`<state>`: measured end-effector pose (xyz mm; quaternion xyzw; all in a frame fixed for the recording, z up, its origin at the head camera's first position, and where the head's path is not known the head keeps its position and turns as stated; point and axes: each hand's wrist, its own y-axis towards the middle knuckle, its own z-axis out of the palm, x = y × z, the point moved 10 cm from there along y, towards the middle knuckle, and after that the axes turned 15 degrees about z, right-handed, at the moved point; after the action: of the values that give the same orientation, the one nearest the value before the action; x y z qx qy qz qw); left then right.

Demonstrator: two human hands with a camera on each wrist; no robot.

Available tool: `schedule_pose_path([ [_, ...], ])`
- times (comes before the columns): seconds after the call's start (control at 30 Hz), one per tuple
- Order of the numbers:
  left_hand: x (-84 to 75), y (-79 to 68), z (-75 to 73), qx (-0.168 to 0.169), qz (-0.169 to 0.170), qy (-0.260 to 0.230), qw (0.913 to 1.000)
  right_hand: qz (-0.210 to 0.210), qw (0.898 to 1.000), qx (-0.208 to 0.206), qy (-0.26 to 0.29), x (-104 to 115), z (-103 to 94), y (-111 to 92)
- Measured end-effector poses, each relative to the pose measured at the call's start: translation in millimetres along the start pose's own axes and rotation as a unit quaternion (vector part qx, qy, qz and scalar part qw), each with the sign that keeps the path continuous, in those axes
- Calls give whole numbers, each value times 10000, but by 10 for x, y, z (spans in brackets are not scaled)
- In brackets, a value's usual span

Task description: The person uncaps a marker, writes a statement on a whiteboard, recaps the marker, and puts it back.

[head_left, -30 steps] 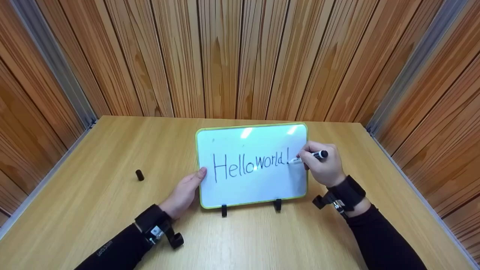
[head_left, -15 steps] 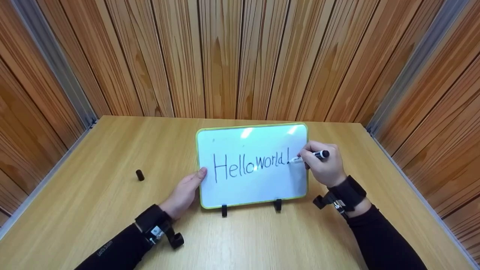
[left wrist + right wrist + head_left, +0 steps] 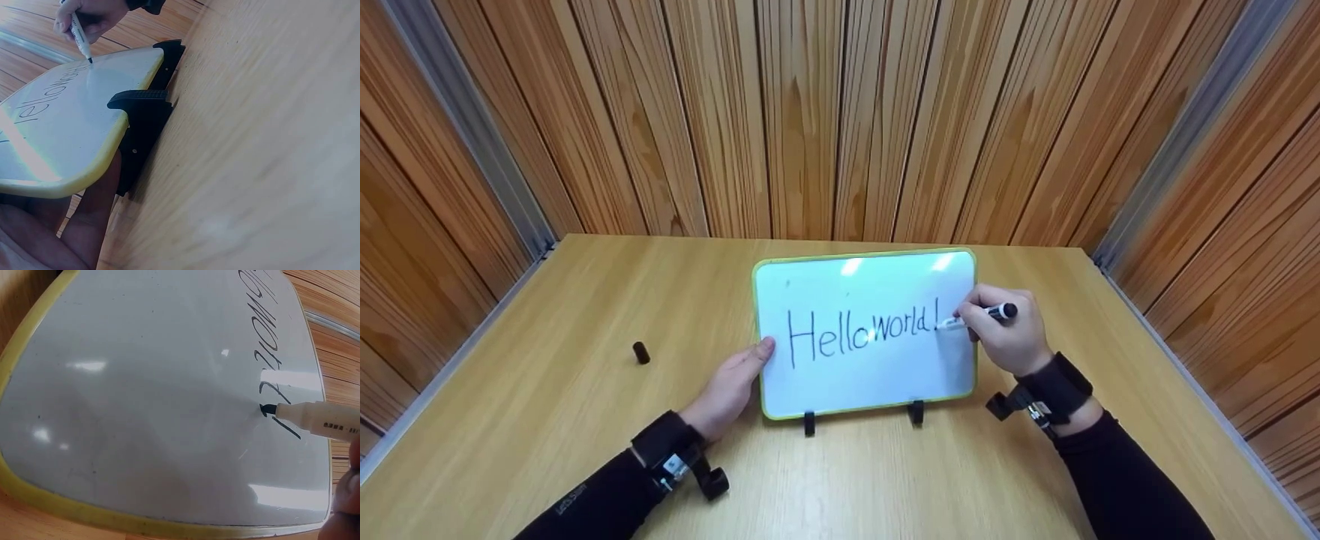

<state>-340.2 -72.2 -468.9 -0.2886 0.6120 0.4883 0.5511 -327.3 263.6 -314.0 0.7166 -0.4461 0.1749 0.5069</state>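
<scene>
A whiteboard (image 3: 855, 386) with a yellow-green rim leans on a black stand (image 3: 140, 140), bearing the handwritten words "Hello World!" in black. My left hand (image 3: 731, 382) grips its left edge, thumb on the front and fingers behind, as the left wrist view shows. In my right hand (image 3: 1009, 330) is a white marker (image 3: 320, 419) with a black end, pinched between thumb and fingers. Its black tip meets the board at the dot of the exclamation mark, seen close in the right wrist view.
A black marker cap (image 3: 640, 352) lies on the wooden table (image 3: 840, 480), left of the board. Wood-panelled walls (image 3: 802, 120) stand behind the table and at both sides. The stand's two front hooks (image 3: 809, 424) stick out below the board.
The scene sits a few pixels lower in the head view. Both hands, the board and the marker keep nearly the same places, and the writing looks the same.
</scene>
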Motion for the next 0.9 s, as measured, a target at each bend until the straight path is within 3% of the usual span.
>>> schedule_pose_path([
  [0.5,-38,0,21,136,-5,-98,9999,833,9928,-86,860,-85,-43,10],
  [0.67,-69,-6,3,251,-1,-67,9997,745,9916,49,1056,-15,28,-2],
  [0.9,-178,-60,-109,485,81,342,9982,566,9917,208,1135,63,231,-38],
])
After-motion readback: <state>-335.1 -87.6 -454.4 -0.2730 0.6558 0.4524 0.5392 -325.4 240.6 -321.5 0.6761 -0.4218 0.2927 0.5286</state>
